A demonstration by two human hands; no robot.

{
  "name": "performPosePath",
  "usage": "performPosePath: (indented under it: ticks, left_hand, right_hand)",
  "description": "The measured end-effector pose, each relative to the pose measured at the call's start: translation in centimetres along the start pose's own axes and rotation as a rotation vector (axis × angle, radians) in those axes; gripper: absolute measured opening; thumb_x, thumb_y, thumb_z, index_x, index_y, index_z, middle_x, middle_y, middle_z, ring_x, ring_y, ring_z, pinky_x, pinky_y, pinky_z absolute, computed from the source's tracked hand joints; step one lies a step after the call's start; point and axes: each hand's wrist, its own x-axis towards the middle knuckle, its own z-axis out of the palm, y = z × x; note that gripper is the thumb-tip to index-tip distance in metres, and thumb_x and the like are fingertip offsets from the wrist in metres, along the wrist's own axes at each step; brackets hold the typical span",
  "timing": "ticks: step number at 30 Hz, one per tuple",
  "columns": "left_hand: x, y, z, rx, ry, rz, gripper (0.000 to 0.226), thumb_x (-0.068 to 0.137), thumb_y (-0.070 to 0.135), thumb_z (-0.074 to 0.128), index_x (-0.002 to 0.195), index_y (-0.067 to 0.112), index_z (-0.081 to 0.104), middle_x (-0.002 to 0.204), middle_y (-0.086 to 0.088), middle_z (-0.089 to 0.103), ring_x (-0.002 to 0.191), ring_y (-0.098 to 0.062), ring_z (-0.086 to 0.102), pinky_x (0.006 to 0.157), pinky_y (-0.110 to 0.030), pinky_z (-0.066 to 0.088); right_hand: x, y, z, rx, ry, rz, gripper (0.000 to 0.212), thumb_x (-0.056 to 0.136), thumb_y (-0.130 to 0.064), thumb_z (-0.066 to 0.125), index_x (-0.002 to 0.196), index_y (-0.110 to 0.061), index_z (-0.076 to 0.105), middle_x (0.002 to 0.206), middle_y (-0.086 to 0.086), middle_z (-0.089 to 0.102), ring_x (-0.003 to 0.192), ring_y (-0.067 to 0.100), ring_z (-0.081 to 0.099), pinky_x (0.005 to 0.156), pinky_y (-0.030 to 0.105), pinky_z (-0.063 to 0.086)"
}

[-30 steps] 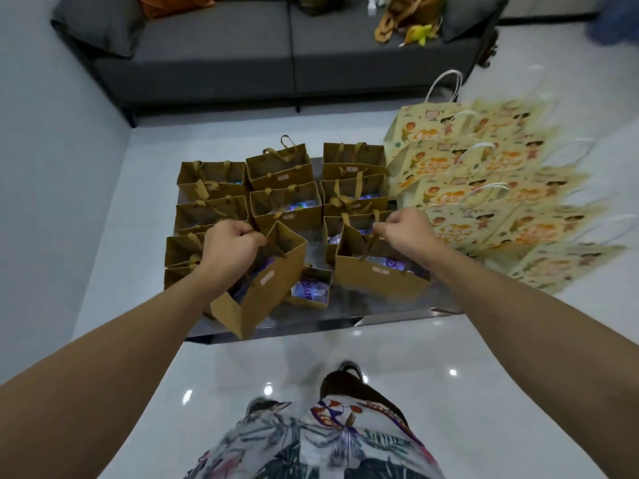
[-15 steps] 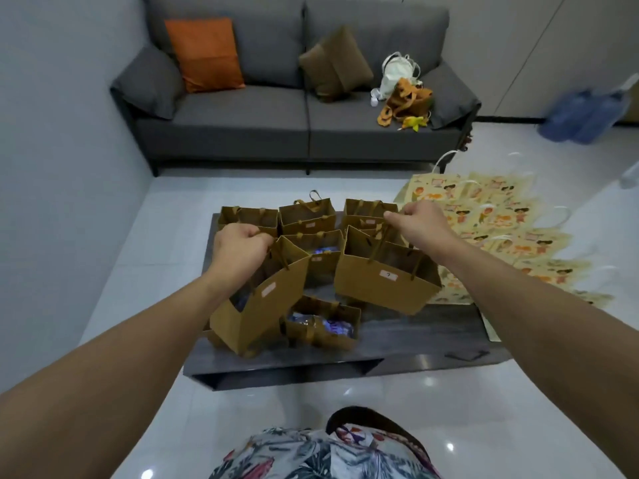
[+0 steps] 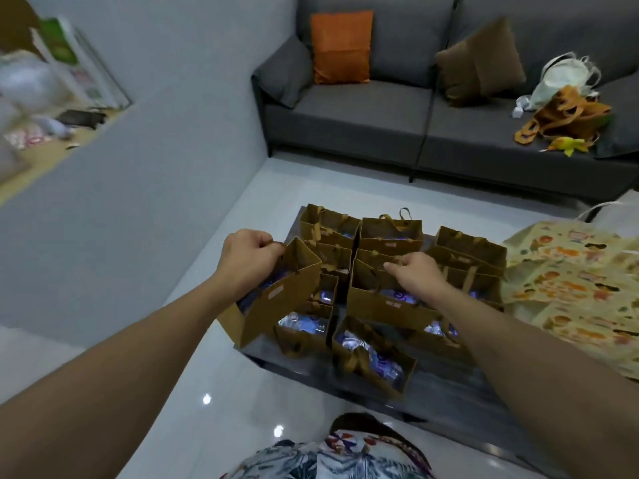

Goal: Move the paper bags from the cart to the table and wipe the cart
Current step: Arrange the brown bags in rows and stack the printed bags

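Several brown paper bags [image 3: 390,235] with ribbon handles stand on a low dark cart [image 3: 446,382]. My left hand [image 3: 247,259] grips the handles of one brown bag [image 3: 273,302], which hangs tilted above the cart's left edge. My right hand [image 3: 413,274] grips the handles of a second brown bag [image 3: 377,305], lifted above the cart's middle. Blue-and-white packets show inside the open bags.
Yellow printed bags [image 3: 574,288] lie spread on the right. A grey sofa [image 3: 363,115] with orange and brown cushions and loose bags stands behind the cart. A grey wall [image 3: 138,184] runs on the left, with a cluttered wooden surface [image 3: 45,133] beyond it. The floor is white and glossy.
Both hands have lifted their bags higher off the cart. My view has swung up and to the left, bringing the left wall and the wooden surface into sight.
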Motion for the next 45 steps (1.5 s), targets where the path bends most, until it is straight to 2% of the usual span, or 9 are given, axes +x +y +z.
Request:
performPosePath:
  ticks: [4, 8, 15, 24, 29, 34, 39, 42, 45]
  left_hand:
    - [-0.4, 0.3, 0.5, 0.015, 0.017, -0.036, 0.038, 0.091, 0.026, 0.065, 0.057, 0.009, 0.065, 0.043, 0.006, 0.046, 0.051, -0.016, 0.050, 0.056, -0.037, 0.050]
    - [-1.4, 1.2, 1.5, 0.028, 0.035, -0.068, 0.045, 0.093, 0.024, 0.065, 0.050, 0.014, 0.057, 0.039, 0.010, 0.040, 0.048, -0.013, 0.044, 0.054, -0.031, 0.043]
    - [-2.3, 2.1, 2.9, 0.002, 0.043, -0.079, 0.047, 0.092, 0.021, 0.065, 0.048, 0.014, 0.053, 0.044, 0.006, 0.035, 0.047, -0.012, 0.040, 0.054, -0.032, 0.040]
    - [-3.6, 3.7, 4.9, 0.015, -0.022, -0.047, 0.046, 0.095, 0.019, 0.065, 0.050, 0.022, 0.055, 0.039, 0.015, 0.043, 0.050, -0.009, 0.048, 0.050, -0.020, 0.037]
    - [-4.0, 4.7, 5.5, 0.026, -0.084, 0.022, 0.046, 0.094, 0.020, 0.065, 0.049, 0.021, 0.056, 0.039, 0.015, 0.044, 0.046, -0.004, 0.047, 0.048, -0.018, 0.035]
    - [-5.2, 6.6, 6.4, -0.052, -0.166, 0.162, 0.036, 0.093, 0.022, 0.067, 0.058, 0.013, 0.067, 0.053, 0.001, 0.055, 0.054, -0.007, 0.052, 0.054, -0.026, 0.042]
    - [-7.4, 9.6, 8.9, -0.074, -0.310, 0.319, 0.042, 0.094, 0.021, 0.068, 0.053, 0.018, 0.059, 0.044, 0.010, 0.049, 0.046, -0.002, 0.049, 0.054, -0.028, 0.044]
    - [-9.4, 11.6, 11.0, -0.078, -0.415, 0.416, 0.038, 0.094, 0.021, 0.067, 0.056, 0.017, 0.062, 0.053, 0.002, 0.055, 0.060, -0.014, 0.060, 0.067, -0.039, 0.056]
    - [-11.2, 13.8, 13.5, -0.080, -0.497, 0.476, 0.033, 0.093, 0.021, 0.067, 0.061, 0.012, 0.067, 0.059, -0.005, 0.061, 0.066, -0.021, 0.064, 0.070, -0.042, 0.059]
  right_hand:
    - [2.4, -1.5, 0.3, -0.039, 0.000, -0.079, 0.036, 0.098, -0.041, 0.059, 0.084, -0.009, 0.068, 0.076, 0.011, 0.065, 0.072, 0.025, 0.064, 0.073, 0.043, 0.055]
    - [4.0, -1.4, -0.3, -0.038, 0.021, -0.084, 0.039, 0.098, -0.039, 0.061, 0.076, -0.007, 0.066, 0.067, 0.010, 0.056, 0.060, 0.022, 0.055, 0.063, 0.040, 0.050]
    - [4.8, 0.5, 0.9, -0.003, -0.057, -0.039, 0.031, 0.099, -0.038, 0.059, 0.082, -0.013, 0.067, 0.082, 0.013, 0.067, 0.076, 0.027, 0.066, 0.079, 0.045, 0.055]
    - [4.7, 5.9, 3.8, 0.023, -0.252, 0.179, 0.038, 0.094, -0.045, 0.065, 0.114, -0.013, 0.062, 0.107, 0.006, 0.066, 0.101, 0.025, 0.063, 0.093, 0.044, 0.052]
    - [2.0, 6.4, 2.5, 0.064, -0.133, 0.145, 0.041, 0.094, -0.039, 0.066, 0.129, -0.019, 0.061, 0.124, 0.004, 0.063, 0.113, 0.022, 0.059, 0.096, 0.038, 0.048]
    - [-2.7, 6.5, 1.2, 0.128, -0.042, 0.088, 0.033, 0.097, -0.045, 0.059, 0.120, -0.021, 0.066, 0.112, 0.001, 0.065, 0.102, 0.020, 0.061, 0.097, 0.047, 0.052]
    - [-8.9, 7.9, -0.8, 0.123, 0.147, 0.132, 0.040, 0.099, -0.049, 0.054, 0.121, -0.017, 0.067, 0.103, -0.006, 0.064, 0.098, 0.014, 0.059, 0.090, 0.035, 0.048]
    - [-12.1, 10.2, -2.6, 0.262, 0.258, 0.184, 0.047, 0.096, -0.061, 0.048, 0.111, -0.023, 0.071, 0.103, -0.007, 0.070, 0.100, 0.017, 0.065, 0.093, 0.044, 0.054]
    - [-14.8, 12.6, -4.9, 0.283, 0.331, 0.190, 0.036, 0.097, -0.057, 0.052, 0.106, -0.026, 0.068, 0.105, -0.007, 0.070, 0.099, 0.016, 0.065, 0.091, 0.043, 0.055]
